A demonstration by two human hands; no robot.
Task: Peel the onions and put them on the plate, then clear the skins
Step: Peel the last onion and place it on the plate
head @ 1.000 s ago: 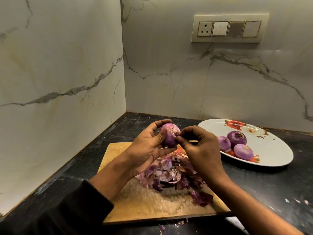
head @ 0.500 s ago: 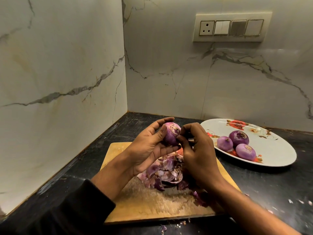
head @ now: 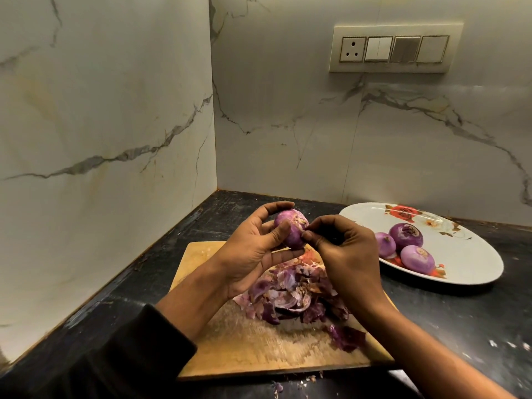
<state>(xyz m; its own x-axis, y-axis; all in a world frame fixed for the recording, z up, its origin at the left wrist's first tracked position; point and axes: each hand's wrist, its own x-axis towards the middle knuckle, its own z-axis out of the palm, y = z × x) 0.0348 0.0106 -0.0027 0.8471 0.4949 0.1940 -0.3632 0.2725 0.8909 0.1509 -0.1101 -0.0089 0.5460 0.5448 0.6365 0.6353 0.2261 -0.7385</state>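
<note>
The onion (head: 289, 228) sits above the cutting board (head: 244, 349), cradled in the curled fingers and thumb of the left hand (head: 253, 251), apparently so it stays steady while the right hand (head: 345, 254) pinches at a scrap of skin at its top end. Holding it over the board likely lets peelings fall onto the pile of skins (head: 296, 295) below. To the right, three peeled onions (head: 406, 249) lie on the flowered plate (head: 472, 254). Board and plate rest on a dark desk (head: 460, 326) in a marble-walled corner, under a switch panel (head: 394, 48).
</note>
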